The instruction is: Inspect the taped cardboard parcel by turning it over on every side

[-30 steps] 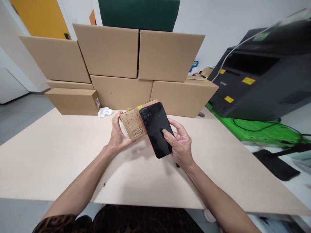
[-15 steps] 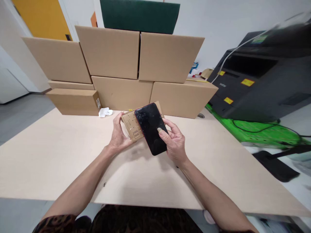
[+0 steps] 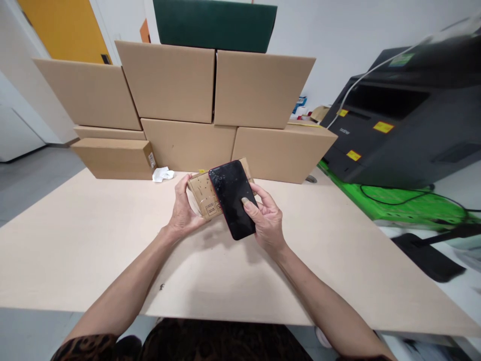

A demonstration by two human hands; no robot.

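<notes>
My left hand (image 3: 184,208) grips the left end of a small cardboard box (image 3: 205,193), thumb below and fingers at the upper edge. The box is tilted and bears printed marks and clear tape. In front of it my right hand (image 3: 268,218) holds a smartphone (image 3: 235,205), with the thumb pressed on its dark screen. Cracks or glints show near the phone's upper left, and a red edge runs along its side. The phone covers the right middle of the box; whether the two touch, I cannot tell.
Large cardboard boxes (image 3: 167,82) are stacked at the table's back, a dark green box (image 3: 216,25) on top. Crumpled white paper (image 3: 163,174) lies by a flat carton (image 3: 112,160) at the left. A black printer (image 3: 406,125) stands right of the pale table (image 3: 93,240).
My right hand and the phone have shifted very slightly left. The left hand keeps its hold on the small box, almost unmoved.
</notes>
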